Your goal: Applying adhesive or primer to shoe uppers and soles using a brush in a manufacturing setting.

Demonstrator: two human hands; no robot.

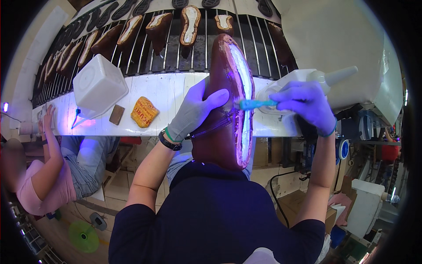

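My left hand (193, 110), in a pale glove, is wrapped around the side of a dark brown shoe upper (215, 141), with the thumb on top. The shoe stands toe up, tilted, with its pale, sole-less underside turned to the right. A strap crosses its side. In my gloved right hand (307, 103) is a small teal brush (259, 104), pinched by the handle. Its head touches the edge of the underside near the middle of the shoe. Beneath my right hand lies a partly hidden white plastic container (272, 90).
Several brown uppers (190, 26) lie on a rack of metal rods (171, 61), with dark soles (125, 9) beyond. On the white bench (176, 88) are a white plastic jug (99, 81), a brown block (116, 114) and a yellow printed pad (144, 112). Another person (48, 180) sits at left.
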